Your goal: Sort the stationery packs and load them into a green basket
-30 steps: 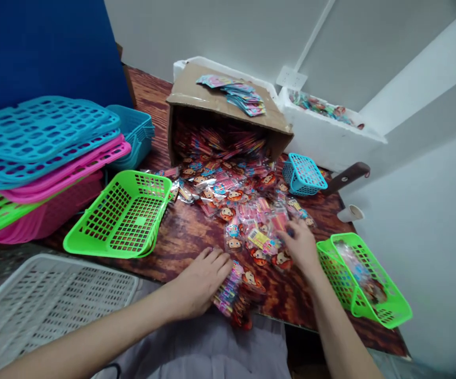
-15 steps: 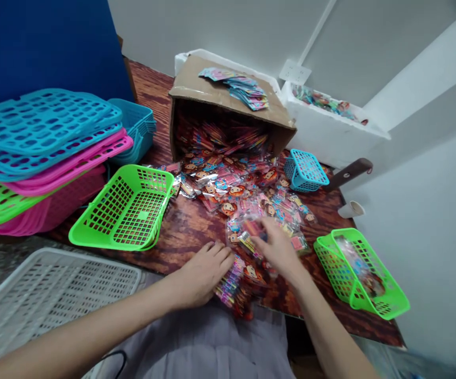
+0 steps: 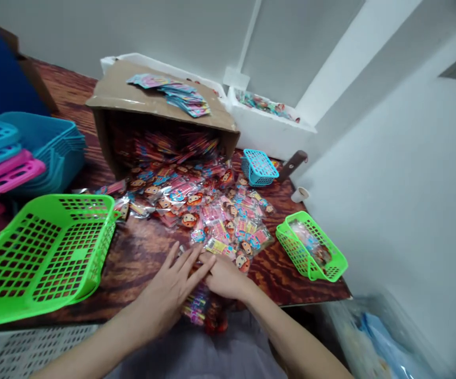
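Observation:
My left hand (image 3: 175, 281) lies with fingers stretched and spread over a stack of small clear packets (image 3: 196, 305) at the table's front edge. Against its fingertips is my right hand (image 3: 224, 276), fingers curled inward; whatever they hold is hidden. Just beyond both hands spreads a heap of loose packets (image 3: 220, 216) with cartoon-doll heads and pink and yellow printed parts. This heap runs back into a cardboard box (image 3: 109, 95) lying on its side, its mouth facing me.
A green basket (image 3: 89, 221) stands left, beside stacked blue baskets (image 3: 54, 131). Another green basket (image 3: 291, 258) holding packets is at right. Behind it are a paper cup (image 3: 300, 195), a small blue basket (image 3: 261, 167) and a white foam box (image 3: 267, 129). Flat sachets (image 3: 184, 97) lie atop the cardboard box.
My right hand has moved from the packet heap to my left hand's fingers. My left hand's fingers have spread. The head view has swung to the right.

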Tool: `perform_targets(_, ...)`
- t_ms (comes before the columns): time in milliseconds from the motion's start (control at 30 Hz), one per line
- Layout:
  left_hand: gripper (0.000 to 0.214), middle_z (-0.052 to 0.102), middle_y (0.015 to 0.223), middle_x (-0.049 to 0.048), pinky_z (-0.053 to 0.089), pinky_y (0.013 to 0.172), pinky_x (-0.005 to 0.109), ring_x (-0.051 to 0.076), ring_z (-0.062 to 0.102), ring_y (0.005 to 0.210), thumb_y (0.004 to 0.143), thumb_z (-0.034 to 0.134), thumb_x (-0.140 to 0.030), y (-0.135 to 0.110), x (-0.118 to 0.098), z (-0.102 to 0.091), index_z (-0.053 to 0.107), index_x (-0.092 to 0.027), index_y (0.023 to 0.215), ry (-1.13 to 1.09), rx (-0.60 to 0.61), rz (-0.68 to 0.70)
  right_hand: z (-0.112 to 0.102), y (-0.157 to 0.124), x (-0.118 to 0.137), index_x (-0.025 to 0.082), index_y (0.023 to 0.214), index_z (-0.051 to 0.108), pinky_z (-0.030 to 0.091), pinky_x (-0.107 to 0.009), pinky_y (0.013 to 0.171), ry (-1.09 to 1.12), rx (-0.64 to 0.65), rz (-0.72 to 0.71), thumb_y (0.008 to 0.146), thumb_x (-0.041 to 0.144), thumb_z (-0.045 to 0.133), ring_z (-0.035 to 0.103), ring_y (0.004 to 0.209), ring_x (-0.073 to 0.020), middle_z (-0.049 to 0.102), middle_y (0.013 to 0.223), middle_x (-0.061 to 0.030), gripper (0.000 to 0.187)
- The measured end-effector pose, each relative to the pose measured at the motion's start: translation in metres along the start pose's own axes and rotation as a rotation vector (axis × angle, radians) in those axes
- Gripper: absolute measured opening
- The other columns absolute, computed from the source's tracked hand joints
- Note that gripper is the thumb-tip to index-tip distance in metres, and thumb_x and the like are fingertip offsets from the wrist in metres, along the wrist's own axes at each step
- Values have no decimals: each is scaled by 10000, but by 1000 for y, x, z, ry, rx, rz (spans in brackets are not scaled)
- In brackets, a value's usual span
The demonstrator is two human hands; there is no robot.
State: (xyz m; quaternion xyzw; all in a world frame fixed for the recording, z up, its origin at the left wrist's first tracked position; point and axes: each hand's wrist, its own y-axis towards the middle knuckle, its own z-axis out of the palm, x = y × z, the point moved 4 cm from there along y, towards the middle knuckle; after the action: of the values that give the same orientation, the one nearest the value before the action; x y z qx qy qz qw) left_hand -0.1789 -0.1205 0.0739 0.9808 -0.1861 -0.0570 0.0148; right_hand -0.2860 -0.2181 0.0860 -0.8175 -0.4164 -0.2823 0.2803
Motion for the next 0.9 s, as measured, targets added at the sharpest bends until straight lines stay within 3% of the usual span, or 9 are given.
perform_targets(67, 1136, 427, 1505, 189, 67, 1189, 642, 354, 403, 1372, 595, 535, -111, 5, 3, 4, -20, -193, 1583, -19, 83, -10, -5, -4, -2, 269, 1112, 692, 504, -327, 927, 170, 37, 0, 838, 189, 575, 659, 1041, -217, 743, 1080, 7, 308)
perform_targets(133, 1090, 555, 1365, 158, 101, 1196, 626, 343, 501, 1252, 591, 541, -123, 7, 5, 5, 90, -163, 1583, -49, 126, -31, -18, -17, -5, 258, 1112, 704, 515, -336, 934, 352, -17, 9, 862, 287, 603, 670, 1035, -215, 751, 1069, 8, 271)
perform_targets(233, 916, 575, 1316, 153, 142, 1205, 586, 328, 500, 1237, 627, 537, -105, 6, 4, 2, 318, -140, 1516, -124, 112, -15, -57, -62, -24, 243, 1168, 689, 475, -382, 1019, 377, -350, 95, 889, 394, 603, 640, 1132, -231, 718, 1200, -41, 329)
perform_targets(300, 820, 550, 1345, 155, 206, 1195, 546, 316, 472, 1268, 649, 534, -85, 5, 3, -2, 404, -146, 1457, -175, 91, -9, -87, -108, -53, 249, 1164, 685, 447, -428, 1050, 232, -588, 187, 910, 443, 564, 617, 1165, -251, 694, 1241, -67, 341)
perform_targets(400, 771, 522, 1363, 159, 332, 1123, 488, 317, 473, 1253, 683, 572, -119, 3, 3, -4, 412, -151, 1437, -214, 96, -35, -125, -178, -120, 226, 1117, 683, 422, -521, 1055, -74, -865, 357, 870, 554, 554, 610, 1146, -314, 701, 1191, -113, 431)
perform_targets(500, 745, 545, 1296, 158, 373, 1075, 468, 320, 511, 1188, 716, 626, -201, 5, 0, -6, 410, -154, 1427, -202, 127, -48, -132, -212, -184, 165, 1115, 671, 457, -566, 983, -385, -851, 415, 862, 615, 479, 623, 1081, -365, 697, 1140, -175, 551)
perform_targets(567, 748, 558, 1256, 160, 393, 1052, 460, 320, 531, 1161, 718, 643, -221, 8, -1, -9, 404, -151, 1424, -175, 138, -66, -122, -214, -205, 157, 1087, 668, 484, -554, 935, -548, -796, 395, 890, 597, 433, 628, 1046, -372, 693, 1097, -183, 536)
perform_targets(700, 809, 556, 1282, 175, 454, 984, 435, 325, 564, 1132, 678, 650, -222, 17, -4, -15, 372, -134, 1432, -133, 130, -127, -99, -200, -184, 180, 1043, 645, 530, -465, 813, -711, -821, 390, 948, 458, 388, 644, 965, -333, 668, 1070, -163, 390)
perform_targets(900, 584, 652, 1092, 128, 510, 850, 408, 320, 638, 982, 645, 641, -264, 24, 10, -22, 536, -141, 1206, -248, 106, -339, -79, -179, -131, 235, 980, 617, 533, -389, 722, -570, -709, 365, 967, 330, 397, 662, 888, -272, 648, 1029, -85, 240)
